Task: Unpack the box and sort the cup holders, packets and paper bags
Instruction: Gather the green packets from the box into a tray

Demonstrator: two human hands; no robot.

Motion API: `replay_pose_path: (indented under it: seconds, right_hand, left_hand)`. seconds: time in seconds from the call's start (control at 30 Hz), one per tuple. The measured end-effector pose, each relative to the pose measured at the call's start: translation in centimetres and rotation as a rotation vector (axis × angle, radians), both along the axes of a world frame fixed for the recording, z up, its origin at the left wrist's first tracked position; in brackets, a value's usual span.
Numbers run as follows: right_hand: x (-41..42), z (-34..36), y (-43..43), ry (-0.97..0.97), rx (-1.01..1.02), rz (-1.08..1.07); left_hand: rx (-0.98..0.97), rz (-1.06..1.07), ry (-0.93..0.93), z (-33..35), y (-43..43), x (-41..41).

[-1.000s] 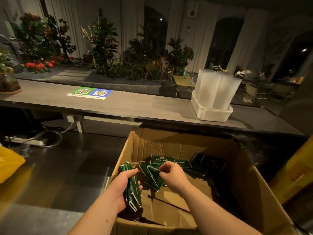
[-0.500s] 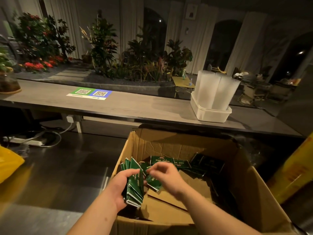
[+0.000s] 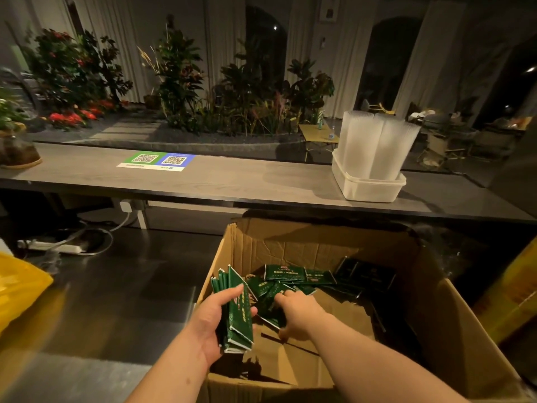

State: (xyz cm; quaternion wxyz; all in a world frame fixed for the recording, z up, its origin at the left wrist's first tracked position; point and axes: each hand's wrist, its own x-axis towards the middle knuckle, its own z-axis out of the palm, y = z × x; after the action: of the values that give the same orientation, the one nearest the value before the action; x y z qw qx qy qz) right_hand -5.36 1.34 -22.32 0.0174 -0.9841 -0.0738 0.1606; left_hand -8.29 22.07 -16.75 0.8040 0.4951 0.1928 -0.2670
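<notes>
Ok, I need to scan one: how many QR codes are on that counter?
2, side by side on the counter sign: green-backed QR code left, blue-backed QR code right. None looks hidden.

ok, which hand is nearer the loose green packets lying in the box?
Right. The right hand is on the loose packets, fingers curled over one. The left hand is beside them at the cardboard box's left wall, gripping a packet stack.

The right hand [image 3: 299, 312] covers part of the loose packets [image 3: 290, 276], so whether it grips one cannot be told. Their print is too small to read. The box [image 3: 453, 330] is cut off at the bottom edge, the yellow bag [image 3: 17, 283] at the left
</notes>
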Motion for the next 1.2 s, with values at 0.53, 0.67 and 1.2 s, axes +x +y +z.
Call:
replay_pose_path:
  seconds: [0.53,0.67,1.2]
  right_hand:
    - [-0.4,1.5,0.2,-0.239,0.211,-0.037]
    - [-0.4,0.5,-0.3,-0.116,0.086,0.067]
    - [-1.1,4.0,1.6,-0.213,0.500,-0.362]
  left_hand:
    - [0.027,0.010,0.047,-0.7,0.2,0.5]
    - [0.040,0.006,0.036,-0.8,0.1,0.7]
    - [0.110,-0.010,-0.004,-0.8,0.1,0.5]
